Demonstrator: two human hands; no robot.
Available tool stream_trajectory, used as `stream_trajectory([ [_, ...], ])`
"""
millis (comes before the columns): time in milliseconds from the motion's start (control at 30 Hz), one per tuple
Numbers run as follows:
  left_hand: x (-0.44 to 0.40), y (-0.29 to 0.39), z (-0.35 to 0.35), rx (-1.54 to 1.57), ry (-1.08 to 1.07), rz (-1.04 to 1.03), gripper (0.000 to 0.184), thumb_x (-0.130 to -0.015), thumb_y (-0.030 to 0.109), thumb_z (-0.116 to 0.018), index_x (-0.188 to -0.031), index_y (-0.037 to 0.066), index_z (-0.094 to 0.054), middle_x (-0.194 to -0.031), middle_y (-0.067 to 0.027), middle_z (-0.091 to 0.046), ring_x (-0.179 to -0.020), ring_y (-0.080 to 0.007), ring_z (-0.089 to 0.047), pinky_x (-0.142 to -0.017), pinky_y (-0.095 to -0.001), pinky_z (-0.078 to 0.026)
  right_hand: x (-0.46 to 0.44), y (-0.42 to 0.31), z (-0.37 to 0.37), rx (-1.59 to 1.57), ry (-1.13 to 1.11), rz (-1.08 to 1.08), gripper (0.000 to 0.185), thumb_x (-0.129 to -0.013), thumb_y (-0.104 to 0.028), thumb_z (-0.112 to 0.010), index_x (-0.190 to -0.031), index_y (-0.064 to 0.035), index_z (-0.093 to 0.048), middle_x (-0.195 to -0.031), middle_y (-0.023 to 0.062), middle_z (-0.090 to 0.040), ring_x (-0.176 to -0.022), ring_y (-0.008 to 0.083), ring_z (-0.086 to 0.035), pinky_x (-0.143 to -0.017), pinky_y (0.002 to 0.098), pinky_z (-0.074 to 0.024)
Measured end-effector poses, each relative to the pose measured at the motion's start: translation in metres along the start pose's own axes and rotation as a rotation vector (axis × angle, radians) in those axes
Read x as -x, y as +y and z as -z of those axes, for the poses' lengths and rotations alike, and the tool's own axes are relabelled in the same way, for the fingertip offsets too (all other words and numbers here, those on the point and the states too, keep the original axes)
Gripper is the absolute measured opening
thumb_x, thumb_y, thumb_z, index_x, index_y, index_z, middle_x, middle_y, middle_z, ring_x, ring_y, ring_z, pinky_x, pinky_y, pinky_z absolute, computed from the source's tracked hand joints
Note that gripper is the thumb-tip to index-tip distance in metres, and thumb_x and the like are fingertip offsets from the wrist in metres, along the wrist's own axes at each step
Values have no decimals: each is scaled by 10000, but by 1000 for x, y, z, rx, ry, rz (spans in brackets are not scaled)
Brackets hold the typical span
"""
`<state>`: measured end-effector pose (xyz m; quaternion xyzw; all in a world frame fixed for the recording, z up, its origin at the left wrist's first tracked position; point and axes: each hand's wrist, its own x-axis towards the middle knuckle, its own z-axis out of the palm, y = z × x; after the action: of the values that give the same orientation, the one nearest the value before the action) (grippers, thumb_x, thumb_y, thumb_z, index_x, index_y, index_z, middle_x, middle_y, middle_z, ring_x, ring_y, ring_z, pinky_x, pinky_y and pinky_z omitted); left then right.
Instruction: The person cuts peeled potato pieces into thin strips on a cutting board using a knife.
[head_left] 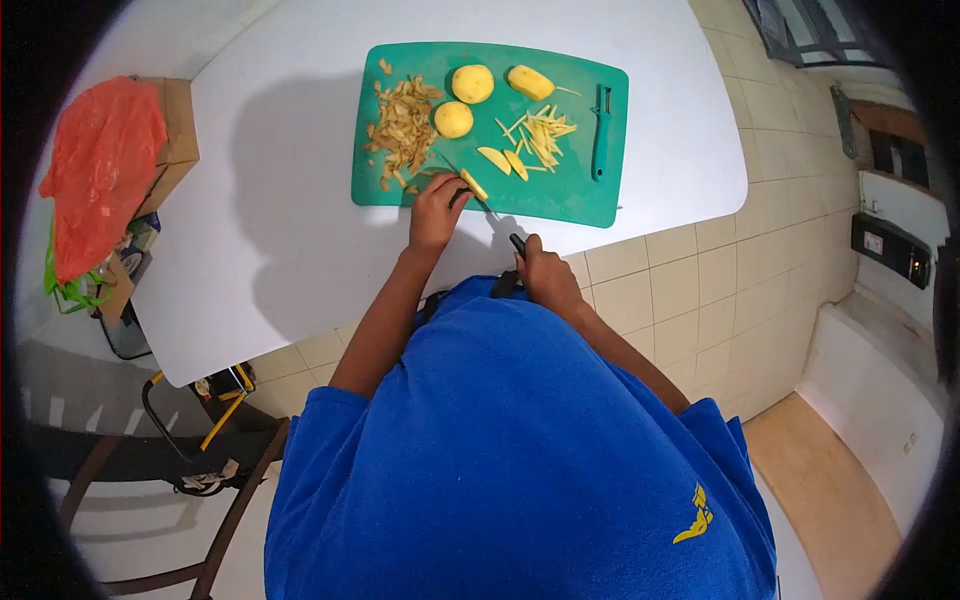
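Note:
At the near edge of the green cutting board (pixel 590 205), my left hand (pixel 434 212) pinches a potato slice (pixel 473 184) with its fingertips. My right hand (pixel 548 275) is wrapped round the black handle of a knife (pixel 518 244). Its thin blade runs up and left beside the slice, partly hidden by it. Beyond my hands lie two potato slices (pixel 494 159) and a loose pile of potato sticks (pixel 546 135). Two whole peeled potatoes (pixel 472 84) and a cut potato (pixel 530 82) sit farther back. Brown potato peelings (pixel 402 122) are heaped at the left, and a green peeler (pixel 601 135) lies at the right.
The board rests on a white table (pixel 310 200) with rounded corners. A red plastic bag (pixel 105 170) lies over a cardboard box (pixel 178 130) at the left. A brown chair frame (pixel 235 520) stands lower left. Tiled floor (pixel 700 290) borders the table at the right.

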<state>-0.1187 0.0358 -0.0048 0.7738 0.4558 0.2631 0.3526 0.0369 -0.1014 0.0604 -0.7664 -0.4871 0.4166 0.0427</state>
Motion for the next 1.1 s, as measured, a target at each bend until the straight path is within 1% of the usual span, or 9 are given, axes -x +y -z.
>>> stream_trajectory([
  [167, 1, -6, -2, 20, -2, 9, 184, -749, 68, -718, -918, 24, -660, -984, -114, -646, -907, -285, -627, -780, -353, -498, -5, 3, 0, 19, 0, 22, 283, -935, -279, -493, -968, -13, -402, -751, 289, -631, -724, 464, -635, -621, 557, -509],
  [367, 0, -2, 7, 90, -58, 25, 160, -754, 54, -707, -901, 11, -658, -969, -120, -646, -911, -281, -628, -785, -350, -499, -15, 8, -6, 0, 4, 39, 282, -941, -278, -494, -964, -19, -388, -736, 292, -620, -702, 473, -621, -604, 557, -495],
  [467, 6, 2, 5, 61, 133, -56, 143, -767, 38, -678, -906, 14, -653, -975, -117, -633, -930, -290, -617, -803, -391, -496, -15, 8, -4, 3, -6, 26, 283, -940, -278, -497, -966, -19, -388, -735, 289, -620, -699, 475, -619, -602, 557, -495],
  [567, -3, 21, -8, -43, 215, -341, 161, -764, 51, -668, -923, 36, -647, -1036, -110, -609, -1013, -301, -579, -874, -437, -469, -17, 10, -7, 41, 21, 42, 286, -924, -279, -516, -962, -19, -401, -727, 275, -629, -683, 447, -637, -580, 536, -516],
  [633, -24, 49, -16, -34, 9, -486, 240, -797, 136, -639, -1022, 55, -625, -1180, -117, -557, -1164, -306, -494, -985, -467, -402, -17, 12, -8, 29, 23, 48, 284, -922, -274, -520, -968, -19, -403, -728, 277, -628, -685, 451, -634, -579, 538, -512],
  [733, -47, 55, -31, -155, -172, -552, 307, -847, 217, -586, -1099, 41, -589, -1269, -127, -504, -1263, -296, -413, -1058, -442, -344, -16, 10, -9, 35, 16, 39, 287, -920, -272, -524, -975, -17, -406, -733, 280, -627, -691, 459, -629, -587, 543, -507],
  [833, -49, 50, -34, -117, -261, -520, 359, -875, 258, -544, -1140, 16, -560, -1310, -139, -474, -1317, -299, -354, -1085, -433, -310, -17, 9, -5, 40, 10, 21, 290, -918, -272, -527, -981, -14, -410, -732, 276, -628, -696, 461, -628, -598, 547, -505],
  [967, -49, 48, -34, -103, -261, -513, 360, -875, 250, -546, -1133, 0, -559, -1300, -148, -480, -1312, -309, -359, -1072, -420, -331, -16, 10, -8, 7, 26, 37, 291, -919, -275, -527, -988, -15, -415, -752, 271, -632, -709, 457, -631, -613, 551, -502],
  [1100, -50, 40, -39, -74, -267, -508, 347, -869, 233, -555, -1120, -6, -559, -1291, -154, -484, -1301, -316, -374, -1060, -416, -350, -24, 9, -13, 40, -22, -12, 281, -923, -274, -520, -987, -20, -420, -773, 273, -631, -720, 453, -631, -627, 554, -500],
])
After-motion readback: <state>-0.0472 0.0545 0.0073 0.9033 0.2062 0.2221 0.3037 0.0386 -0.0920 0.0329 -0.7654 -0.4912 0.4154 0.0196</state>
